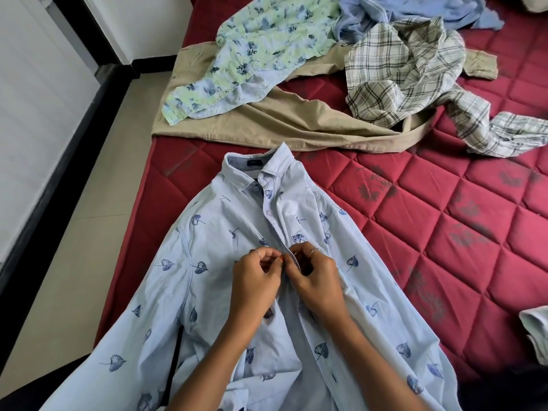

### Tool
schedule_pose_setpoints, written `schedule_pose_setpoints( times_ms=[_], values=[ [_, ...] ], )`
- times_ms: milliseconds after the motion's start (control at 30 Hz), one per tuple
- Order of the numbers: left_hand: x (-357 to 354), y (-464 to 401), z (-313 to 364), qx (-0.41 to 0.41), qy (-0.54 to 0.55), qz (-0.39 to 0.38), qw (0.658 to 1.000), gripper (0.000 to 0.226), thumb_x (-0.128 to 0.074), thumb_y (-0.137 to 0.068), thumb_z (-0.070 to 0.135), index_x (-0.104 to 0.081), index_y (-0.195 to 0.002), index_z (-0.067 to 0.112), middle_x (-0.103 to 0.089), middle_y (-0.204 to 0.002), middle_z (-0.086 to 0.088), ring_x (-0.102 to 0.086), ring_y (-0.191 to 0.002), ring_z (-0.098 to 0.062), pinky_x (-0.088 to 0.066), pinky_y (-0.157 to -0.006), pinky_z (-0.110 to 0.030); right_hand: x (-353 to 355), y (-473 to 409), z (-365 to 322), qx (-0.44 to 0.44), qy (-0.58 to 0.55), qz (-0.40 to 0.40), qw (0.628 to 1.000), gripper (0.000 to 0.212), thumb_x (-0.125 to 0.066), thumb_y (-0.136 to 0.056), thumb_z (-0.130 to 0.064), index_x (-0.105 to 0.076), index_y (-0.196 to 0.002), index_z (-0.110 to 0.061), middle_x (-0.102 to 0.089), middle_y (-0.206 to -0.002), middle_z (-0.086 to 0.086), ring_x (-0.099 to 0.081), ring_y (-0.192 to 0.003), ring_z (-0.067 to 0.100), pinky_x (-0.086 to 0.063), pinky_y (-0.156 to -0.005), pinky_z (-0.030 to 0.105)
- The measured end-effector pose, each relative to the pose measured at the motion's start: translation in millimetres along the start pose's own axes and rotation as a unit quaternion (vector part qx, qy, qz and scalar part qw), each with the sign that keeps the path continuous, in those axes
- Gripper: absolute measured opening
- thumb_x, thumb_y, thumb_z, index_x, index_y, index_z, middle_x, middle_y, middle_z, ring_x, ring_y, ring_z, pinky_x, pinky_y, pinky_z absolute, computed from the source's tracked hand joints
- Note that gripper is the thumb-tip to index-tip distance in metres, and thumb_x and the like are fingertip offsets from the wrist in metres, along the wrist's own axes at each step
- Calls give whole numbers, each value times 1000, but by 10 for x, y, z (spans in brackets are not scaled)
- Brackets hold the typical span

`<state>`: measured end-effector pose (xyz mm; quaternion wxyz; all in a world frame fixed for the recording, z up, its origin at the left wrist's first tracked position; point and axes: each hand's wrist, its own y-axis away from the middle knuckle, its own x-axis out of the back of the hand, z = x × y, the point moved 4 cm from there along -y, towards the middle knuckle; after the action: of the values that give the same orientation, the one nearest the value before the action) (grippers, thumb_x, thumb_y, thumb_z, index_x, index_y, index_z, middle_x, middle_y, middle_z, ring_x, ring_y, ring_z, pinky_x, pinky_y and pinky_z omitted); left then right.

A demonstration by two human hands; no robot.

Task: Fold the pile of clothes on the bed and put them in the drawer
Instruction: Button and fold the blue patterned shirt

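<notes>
Both hands meet at the button placket: the left hand (254,287) pinches one front edge and the right hand (315,281) pinches the other, fingertips together over what looks like a button (the button itself is hidden). They work on the pale blue cotton shirt printed with dark blue leaves (207,292), spread front-up, collar away, on the red quilted mattress (444,232). This appears to be buttoning before folding. Next calls for flattening the fronts and sleeves. Beyond lie tan trousers (296,120), a green floral shirt (261,43), a cream plaid shirt (409,69) and a crumpled plain blue garment (415,10), unfolded.
</notes>
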<state>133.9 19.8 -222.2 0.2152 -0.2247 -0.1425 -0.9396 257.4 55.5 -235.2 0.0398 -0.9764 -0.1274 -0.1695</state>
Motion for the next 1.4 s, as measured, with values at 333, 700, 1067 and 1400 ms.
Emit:
schedule_pose_setpoints(
  times_ms=[333, 700, 1067, 1400],
  values=[
    [-14, -36, -126, 16, 75, 21, 997, 19, -60, -89, 3, -69, -83, 19, -72, -78, 6, -68, -74, -5, -53, -73, -20, -26, -5, 2, -13, -30, -23, 999, 11, -68, -88, -16, -67, -77, -18, -60, -60, -14, -50, -54, 0, -39, -54, 16],
    [-67, -61, -212, 28, 103, 7, 994, 20, -66, -86, 3, -70, -83, 22, -73, -79, 9, -69, -74, -4, -54, -75, -20, -60, -50, 106, -65, -76, -36, 994, 37, -50, -96, -32, -50, -71, -3, -43, -59, -5, -39, -58, 9, -36, -57, 37],
    [-76, -35, -201, 52, 125, 33, 990, 9, -65, -87, 7, -73, -88, 11, -72, -78, 9, -67, -72, 4, -51, -71, -11, -112, -40, 113, -6, 99, -26, 995, 1, -62, -90, -22, -62, -90, -22, -63, -74, -11, -58, -68, 5, -45, -64, 19],
    [-149, -62, -211, 76, 112, 77, 988, 15, -66, -87, 12, -67, -76, 21, -69, -69, 9, -63, -61, 3, -47, -62, -11, -184, 20, 149, 57, 148, 19, 987, 14, -57, -87, -25, -62, -89, -12, -66, -76, 2, -61, -64, 19, -43, -59, 31]
  ],
)
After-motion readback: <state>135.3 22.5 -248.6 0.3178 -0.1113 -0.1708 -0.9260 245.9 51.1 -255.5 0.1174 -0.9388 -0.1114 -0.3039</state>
